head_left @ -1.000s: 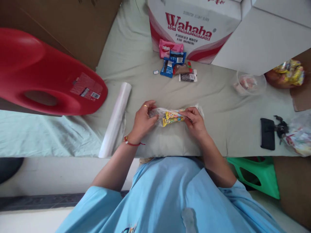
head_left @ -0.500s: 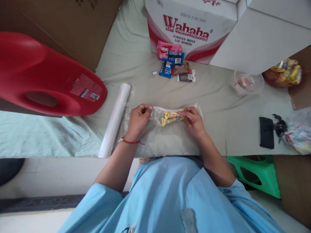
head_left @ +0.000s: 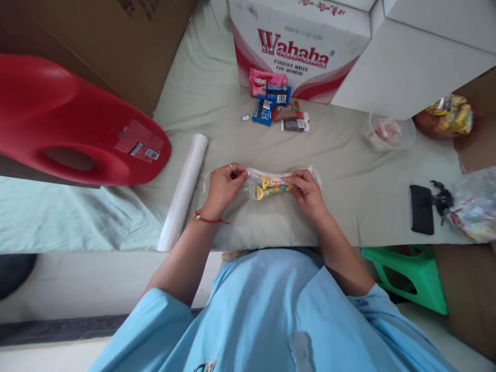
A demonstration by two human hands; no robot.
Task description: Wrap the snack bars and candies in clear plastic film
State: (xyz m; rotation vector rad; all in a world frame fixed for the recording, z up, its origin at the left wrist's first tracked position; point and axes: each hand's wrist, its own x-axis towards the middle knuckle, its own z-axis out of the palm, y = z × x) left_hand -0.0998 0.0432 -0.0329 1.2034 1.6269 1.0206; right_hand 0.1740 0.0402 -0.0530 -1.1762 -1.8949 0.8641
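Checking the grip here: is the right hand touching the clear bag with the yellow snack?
Touching. The head view shows the right hand pinching the right end of the clear bag between its fingers.

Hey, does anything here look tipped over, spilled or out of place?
The big red plastic stool lies tipped over on the cloth at the left, an odd spot for a seat. A green stool below the edge looks tipped too. Nothing is spilled; the left hand and right hand hold the bagged snack.
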